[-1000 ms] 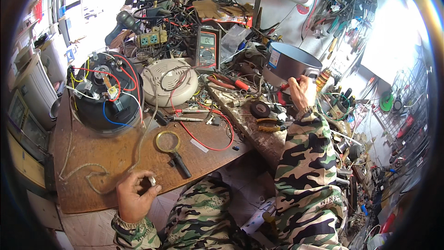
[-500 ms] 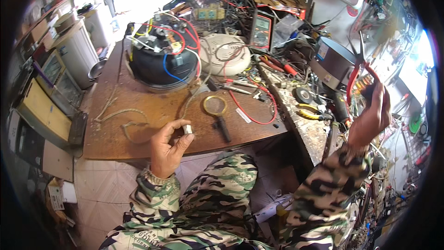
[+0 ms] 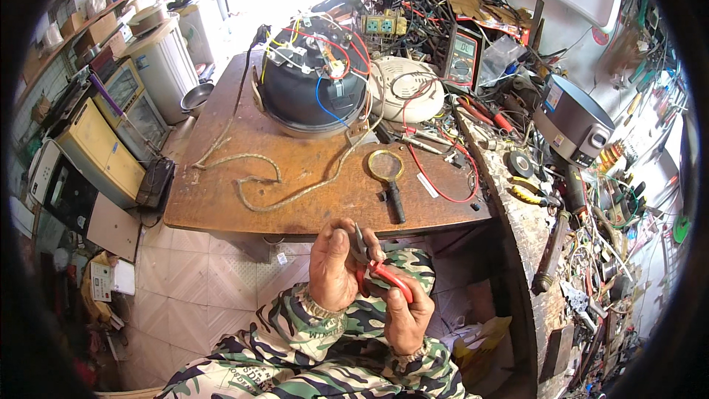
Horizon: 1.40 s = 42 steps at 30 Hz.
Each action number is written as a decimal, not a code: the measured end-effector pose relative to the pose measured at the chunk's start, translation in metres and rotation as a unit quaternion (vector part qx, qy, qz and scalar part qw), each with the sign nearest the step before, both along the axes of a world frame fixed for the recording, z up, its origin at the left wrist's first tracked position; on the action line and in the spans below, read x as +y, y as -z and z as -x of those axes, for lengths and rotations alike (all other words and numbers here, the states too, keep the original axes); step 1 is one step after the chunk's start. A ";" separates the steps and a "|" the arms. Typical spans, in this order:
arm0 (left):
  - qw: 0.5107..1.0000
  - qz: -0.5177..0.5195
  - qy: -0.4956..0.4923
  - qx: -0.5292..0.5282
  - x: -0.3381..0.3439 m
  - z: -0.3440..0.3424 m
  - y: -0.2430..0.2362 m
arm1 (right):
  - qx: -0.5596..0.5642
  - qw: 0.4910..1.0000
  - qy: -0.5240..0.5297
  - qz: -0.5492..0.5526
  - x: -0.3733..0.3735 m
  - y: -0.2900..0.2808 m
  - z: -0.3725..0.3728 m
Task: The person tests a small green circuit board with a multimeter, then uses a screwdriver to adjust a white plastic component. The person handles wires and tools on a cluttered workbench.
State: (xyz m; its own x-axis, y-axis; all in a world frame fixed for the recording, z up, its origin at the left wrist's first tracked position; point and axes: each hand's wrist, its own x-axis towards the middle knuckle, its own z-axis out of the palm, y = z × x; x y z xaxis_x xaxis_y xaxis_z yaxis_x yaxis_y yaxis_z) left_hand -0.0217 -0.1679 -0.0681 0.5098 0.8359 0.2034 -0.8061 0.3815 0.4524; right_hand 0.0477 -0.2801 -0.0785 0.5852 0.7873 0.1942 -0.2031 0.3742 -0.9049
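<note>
Just past the bench's near edge, over my lap, my hands are close together. My right hand (image 3: 408,319) grips the red handles of a pair of pliers (image 3: 390,279), whose narrow dark jaws point upward between my hands. My left hand (image 3: 332,270) is closed, thumb and fingers curled beside the jaws; whatever it pinches is hidden. Beyond them on the brown tabletop (image 3: 303,214) lies a magnifying glass (image 3: 394,199) with a yellow rim and black handle. Left of it winds a braided cord (image 3: 288,198).
A black round appliance base (image 3: 314,100) with exposed wires stands upside down at the back, beside a cream vented cover (image 3: 406,89). Farther right are a multimeter (image 3: 461,59), a grey cooker shell (image 3: 572,122) and yellow-black pliers (image 3: 530,192) amid clutter. Tangled cables (image 3: 421,0) fill the back.
My right hand has brought the red-handled pliers from the raised right side down to my left hand. My left hand moved nearer my lap; the small white piece in its fingers is now hidden.
</note>
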 end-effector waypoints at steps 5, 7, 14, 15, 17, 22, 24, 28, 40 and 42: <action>0.995 -0.056 0.087 0.012 -0.003 0.000 0.006 | 0.015 0.971 -0.189 0.144 -0.017 -0.014 -0.031; 0.983 -0.119 0.121 0.074 -0.009 0.000 0.015 | -0.008 0.954 -0.244 0.173 -0.022 -0.007 -0.039; 0.990 -0.007 0.086 0.108 -0.007 -0.012 0.023 | -0.101 0.943 -0.188 0.256 -0.030 0.006 -0.031; 0.992 0.011 0.095 0.079 -0.003 -0.011 0.027 | -0.106 0.947 -0.165 0.255 -0.032 0.007 -0.030; 0.992 0.036 0.107 0.060 -0.001 -0.009 0.031 | -0.137 0.956 -0.095 0.242 -0.034 0.011 -0.028; 0.978 0.036 0.166 0.122 -0.022 -0.012 0.031 | -0.077 0.980 -0.042 0.177 -0.026 0.004 -0.034; 0.966 -0.014 0.153 0.208 -0.033 -0.013 0.035 | -0.053 0.989 -0.046 0.130 -0.020 0.000 -0.035; 0.962 -0.083 0.146 0.214 -0.044 -0.022 0.036 | -0.030 0.993 0.021 0.108 -0.018 0.009 -0.032; 0.963 -0.016 0.132 0.234 -0.035 -0.002 0.047 | -0.400 0.898 0.137 0.118 -0.029 0.006 -0.037; 0.972 -0.037 0.153 0.172 -0.027 0.006 0.052 | -0.306 0.938 0.060 0.151 -0.037 0.000 -0.036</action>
